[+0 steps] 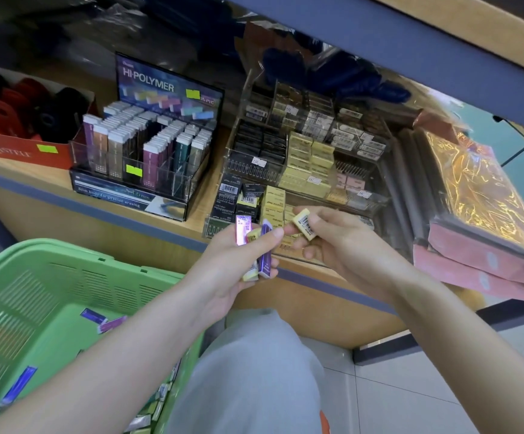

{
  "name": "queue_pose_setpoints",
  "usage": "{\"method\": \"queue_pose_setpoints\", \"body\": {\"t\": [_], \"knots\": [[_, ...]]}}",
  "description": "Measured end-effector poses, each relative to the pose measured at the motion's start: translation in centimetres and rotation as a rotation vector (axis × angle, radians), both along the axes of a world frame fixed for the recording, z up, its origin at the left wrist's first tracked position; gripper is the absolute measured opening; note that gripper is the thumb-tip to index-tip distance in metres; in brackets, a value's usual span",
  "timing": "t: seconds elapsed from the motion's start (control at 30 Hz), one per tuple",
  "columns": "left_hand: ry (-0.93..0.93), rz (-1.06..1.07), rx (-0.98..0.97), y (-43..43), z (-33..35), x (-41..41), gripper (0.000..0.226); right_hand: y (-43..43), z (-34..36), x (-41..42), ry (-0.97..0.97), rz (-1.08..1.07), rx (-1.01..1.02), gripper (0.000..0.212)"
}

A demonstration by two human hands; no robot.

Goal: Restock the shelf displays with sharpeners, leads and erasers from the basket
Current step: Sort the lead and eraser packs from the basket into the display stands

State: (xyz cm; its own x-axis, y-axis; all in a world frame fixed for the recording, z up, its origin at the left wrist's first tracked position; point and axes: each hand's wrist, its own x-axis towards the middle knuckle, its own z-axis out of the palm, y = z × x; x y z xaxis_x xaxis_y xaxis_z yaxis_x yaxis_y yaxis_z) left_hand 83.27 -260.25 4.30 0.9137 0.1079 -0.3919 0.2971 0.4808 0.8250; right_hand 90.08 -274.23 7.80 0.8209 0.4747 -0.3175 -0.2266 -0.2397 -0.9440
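Observation:
My left hand (242,261) grips a small bunch of packs (256,245) in front of the shelf edge: purple lead cases and pale yellow erasers. My right hand (332,242) pinches one yellow eraser (307,226) with a barcode label, just in front of the clear acrylic eraser display (311,170), whose compartments hold black, yellow and pink erasers. The green basket (51,296) sits at the lower left with several purple lead cases (104,322) and other small packs loose on its floor.
A Hi-Polymer display (148,151) full of slim eraser packs stands left of the acrylic one. A red carton (19,133) of dark items is at far left. Plastic-wrapped pink and gold packs (480,214) lie at right. An upper shelf (411,51) overhangs. My knee (254,371) is below.

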Motion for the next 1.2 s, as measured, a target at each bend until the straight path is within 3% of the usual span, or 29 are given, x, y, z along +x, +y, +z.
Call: {"method": "queue_pose_setpoints", "body": {"t": [0.3,0.4,0.63,0.8,0.97,1.2], "knots": [[-0.019,-0.033,-0.092,-0.3,0.7,0.4,0.023,0.1,-0.6,-2.1,-0.673,-0.043,-0.213,0.017],[-0.007,-0.037,-0.098,0.0,0.7,0.4,0.027,0.0,-0.9,-2.4,-0.694,-0.029,-0.184,0.022],[-0.001,-0.013,0.032,0.3,0.0,0.4,0.025,-0.2,-1.1,-2.0,-0.626,0.045,-0.407,0.041],[-0.022,-0.019,0.086,0.1,-0.5,0.2,0.029,-1.1,-0.5,-1.1,-0.843,0.175,-0.734,0.033],[-0.014,-0.005,0.092,0.6,-0.9,0.2,0.028,-3.4,-0.5,3.2,-0.968,0.089,-0.841,0.032],[0.003,-0.018,0.093,1.1,-1.4,0.0,0.024,-4.4,-2.0,6.7,-0.817,0.293,-1.068,0.033]]}}
